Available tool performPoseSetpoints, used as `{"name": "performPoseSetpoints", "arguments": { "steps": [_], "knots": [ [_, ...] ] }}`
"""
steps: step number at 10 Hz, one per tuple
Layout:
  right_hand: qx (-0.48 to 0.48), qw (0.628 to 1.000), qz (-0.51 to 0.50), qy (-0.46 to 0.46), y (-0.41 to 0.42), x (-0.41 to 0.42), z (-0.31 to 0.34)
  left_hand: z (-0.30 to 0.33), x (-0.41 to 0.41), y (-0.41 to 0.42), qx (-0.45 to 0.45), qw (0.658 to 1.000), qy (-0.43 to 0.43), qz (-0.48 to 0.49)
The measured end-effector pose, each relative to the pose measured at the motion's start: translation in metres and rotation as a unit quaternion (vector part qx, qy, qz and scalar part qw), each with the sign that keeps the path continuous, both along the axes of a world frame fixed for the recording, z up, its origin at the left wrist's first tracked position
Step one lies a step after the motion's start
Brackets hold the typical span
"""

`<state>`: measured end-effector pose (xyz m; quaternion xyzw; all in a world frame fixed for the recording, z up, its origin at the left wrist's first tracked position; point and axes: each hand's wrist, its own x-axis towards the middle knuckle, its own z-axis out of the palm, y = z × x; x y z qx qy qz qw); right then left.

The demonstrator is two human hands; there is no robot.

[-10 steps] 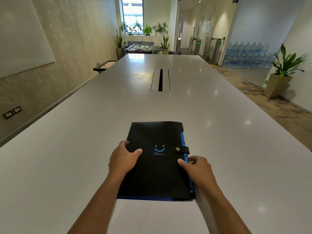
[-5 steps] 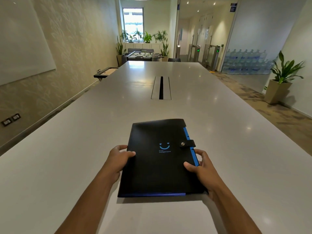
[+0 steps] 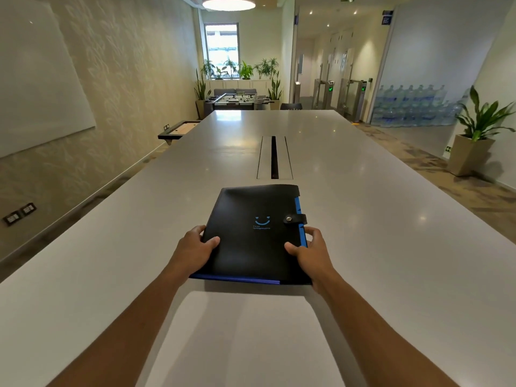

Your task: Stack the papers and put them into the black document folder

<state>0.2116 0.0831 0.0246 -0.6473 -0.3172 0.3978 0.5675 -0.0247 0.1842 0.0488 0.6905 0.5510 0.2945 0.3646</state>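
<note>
Both hands now lift the near end of the black document folder (image 3: 251, 233) clear of the long white table (image 3: 391, 247), where a second ago it lay flat under the palms. The left hand (image 3: 192, 250) clamps the spine edge at 9 o'clock, thumb on the cover and fingers curled beneath; the right hand (image 3: 312, 252) grips the blue-trimmed open edge at 3 o'clock in the same way. The snap strap (image 3: 294, 219) is fastened across that edge, so the folder is closed. No loose sheets can be seen, which suggests the papers are already inside, though the contents are hidden; the task looks close to done, with only setting the folder down left. A shadow falls on the table at 6 o'clock of the folder. At 12 o'clock, well apart, sits the table's cable slot (image 3: 274, 157). A potted plant (image 3: 474, 135) stands on the floor at 2 o'clock. Nothing lies in the folder's way
</note>
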Motion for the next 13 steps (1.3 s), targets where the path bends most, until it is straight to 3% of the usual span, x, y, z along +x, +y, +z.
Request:
{"name": "performPoseSetpoints", "arguments": {
  "steps": [3, 6, 9, 10, 12, 13],
  "knots": [
    [-0.016, 0.983, -0.011, -0.181, 0.106, -0.006, -0.028, -0.027, 0.004, 0.101, 0.07, 0.993, 0.091, -0.003],
    [-0.08, 0.922, 0.0, -0.378, 0.178, 0.0, -0.037, -0.047, 0.009, 0.181, 0.115, 0.976, 0.183, -0.001],
    [-0.126, 0.848, 0.001, -0.515, 0.193, -0.002, -0.031, -0.051, 0.018, 0.198, 0.12, 0.93, 0.346, 0.041],
    [-0.129, 0.841, 0.006, -0.525, 0.186, -0.007, -0.031, -0.053, 0.018, 0.189, 0.173, 0.89, 0.417, 0.058],
    [-0.074, 0.9, -0.046, -0.427, 0.164, -0.001, -0.023, -0.053, 0.011, 0.171, 0.212, 0.92, 0.317, 0.093],
    [-0.059, 0.883, -0.064, -0.46, 0.141, 0.01, -0.021, -0.047, 0.019, 0.152, 0.232, 0.932, 0.264, 0.09]
  ]
}}
